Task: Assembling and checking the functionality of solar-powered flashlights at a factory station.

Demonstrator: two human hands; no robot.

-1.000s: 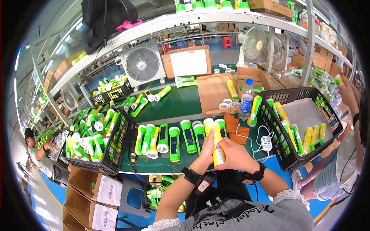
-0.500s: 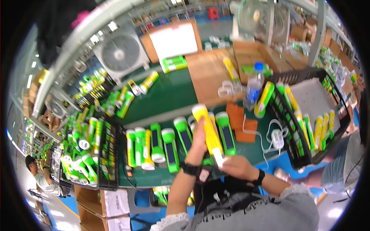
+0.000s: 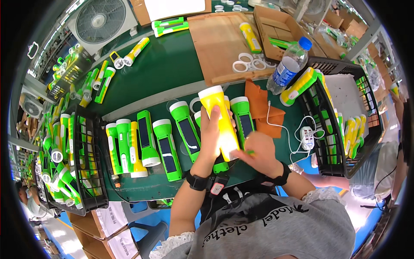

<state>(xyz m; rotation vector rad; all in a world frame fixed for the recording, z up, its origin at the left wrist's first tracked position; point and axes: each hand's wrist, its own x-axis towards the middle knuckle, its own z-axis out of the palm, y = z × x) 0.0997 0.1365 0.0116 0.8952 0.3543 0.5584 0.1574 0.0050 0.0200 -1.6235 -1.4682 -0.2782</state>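
Observation:
A yellow flashlight [image 3: 218, 120] with a white head rim is tilted upright in my left hand [image 3: 210, 136], whose fingers wrap round its body. Its lower part shines very bright. My right hand [image 3: 263, 154] is at the flashlight's bottom end, fingers curled and thumb stretched toward that end. A bit of green shows by the curled fingers; I cannot make out what they hold. Behind the hands lies a row of green flashlights with dark panels, such as one green flashlight [image 3: 185, 127] to the left and another green flashlight [image 3: 243, 118] to the right.
Black crates of flashlights stand at left [image 3: 92, 164] and right [image 3: 340, 166]. A water bottle [image 3: 288, 69], orange cloth [image 3: 263, 105] and white power strip [image 3: 307, 138] with cable lie on the right. White rings [image 3: 242, 64] sit on a brown board [image 3: 211, 47]. A fan [image 3: 100, 21] stands far left.
The whole view has shifted and sharpened. My left hand still holds the yellow flashlight. My right hand has turned, its thumb now stretched toward the flashlight's bottom end.

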